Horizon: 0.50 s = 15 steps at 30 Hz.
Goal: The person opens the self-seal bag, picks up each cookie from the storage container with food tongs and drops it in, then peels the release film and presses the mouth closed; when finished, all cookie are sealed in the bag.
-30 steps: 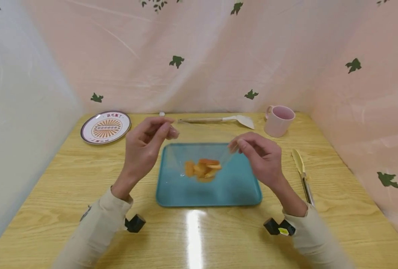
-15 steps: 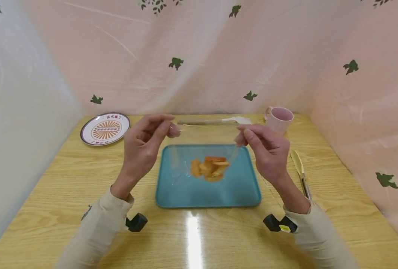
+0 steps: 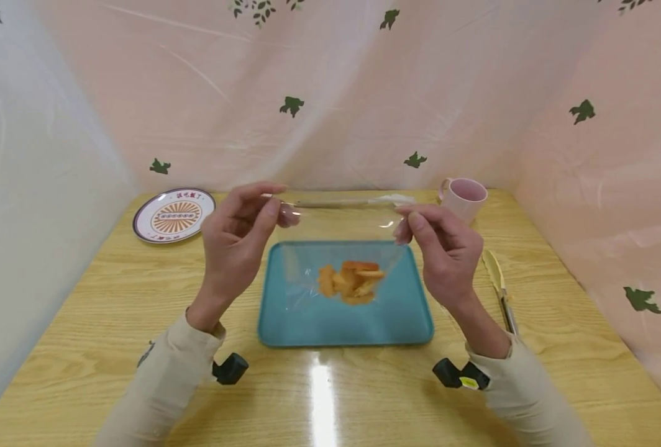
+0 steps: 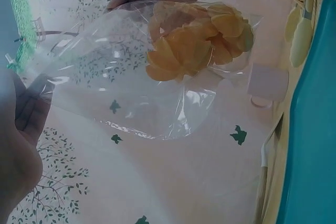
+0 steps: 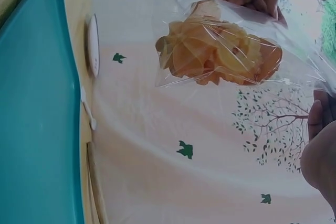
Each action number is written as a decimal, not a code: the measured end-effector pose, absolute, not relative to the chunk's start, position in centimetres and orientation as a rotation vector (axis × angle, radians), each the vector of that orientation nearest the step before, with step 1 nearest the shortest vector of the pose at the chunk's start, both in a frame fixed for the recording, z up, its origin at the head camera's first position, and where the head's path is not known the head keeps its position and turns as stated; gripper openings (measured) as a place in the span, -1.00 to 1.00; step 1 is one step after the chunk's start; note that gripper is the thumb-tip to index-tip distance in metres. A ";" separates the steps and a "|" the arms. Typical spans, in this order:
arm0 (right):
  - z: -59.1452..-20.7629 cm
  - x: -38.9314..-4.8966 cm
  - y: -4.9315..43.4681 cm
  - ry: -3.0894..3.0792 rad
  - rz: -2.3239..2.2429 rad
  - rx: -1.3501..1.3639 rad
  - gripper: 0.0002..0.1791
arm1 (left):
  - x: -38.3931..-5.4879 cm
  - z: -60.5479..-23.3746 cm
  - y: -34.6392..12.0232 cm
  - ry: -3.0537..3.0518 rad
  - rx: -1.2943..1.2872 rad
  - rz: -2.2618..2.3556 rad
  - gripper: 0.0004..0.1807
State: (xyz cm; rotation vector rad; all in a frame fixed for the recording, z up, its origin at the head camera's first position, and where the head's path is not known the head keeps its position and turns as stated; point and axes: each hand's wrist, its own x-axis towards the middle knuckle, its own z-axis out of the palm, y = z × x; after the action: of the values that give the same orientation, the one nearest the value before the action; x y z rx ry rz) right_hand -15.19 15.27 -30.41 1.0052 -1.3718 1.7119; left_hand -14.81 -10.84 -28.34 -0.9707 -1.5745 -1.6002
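A clear plastic bag (image 4: pixel 184 111) hangs over the teal tray (image 3: pixel 344 335), its lower part filled with ruffled orange-yellow chip-like pieces (image 3: pixel 353 285). My left hand (image 3: pixel 232 248) pinches one upper corner of the bag between thumb and fingers. The opposite upper corner is pinched by my right hand (image 3: pixel 445 254), so the top edge is stretched between both hands. In the left wrist view, the pieces (image 4: pixel 181 51) are bunched at the bag's bottom end. The right wrist view also has them, seen through creased, shiny plastic (image 5: pixel 294 56).
A round patterned plate (image 3: pixel 175 215) lies at the back left. Along the back edge is a spatula (image 3: pixel 336 203) with a wooden handle, and near it a small white spoon-like item (image 5: pixel 88 109). A pink mug (image 3: pixel 463 200) stands back right, with yellow-tipped tongs (image 3: pixel 497 276) in front of it.
My right hand has shifted right and slightly up, away from the left hand, spreading the bag's top wider. The pieces moved a little right with it. My left hand has hardly moved.
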 end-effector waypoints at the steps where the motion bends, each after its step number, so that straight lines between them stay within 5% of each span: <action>1: -30.4 -15.2 15.2 -1.366 1.711 1.006 -0.61 | -14.8 -28.3 -10.8 -1.568 -0.970 -1.607 -0.66; 15: -30.4 -15.3 14.9 -1.330 1.674 0.966 -0.64 | -14.7 -28.0 -10.7 -1.532 -0.978 -1.682 -0.73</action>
State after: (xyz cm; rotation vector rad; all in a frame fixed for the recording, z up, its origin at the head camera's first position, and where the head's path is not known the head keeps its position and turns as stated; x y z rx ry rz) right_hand -15.28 14.91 -30.35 0.9659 -1.3299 1.6743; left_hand -14.75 -10.68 -28.04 -0.9783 -1.5323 -1.6823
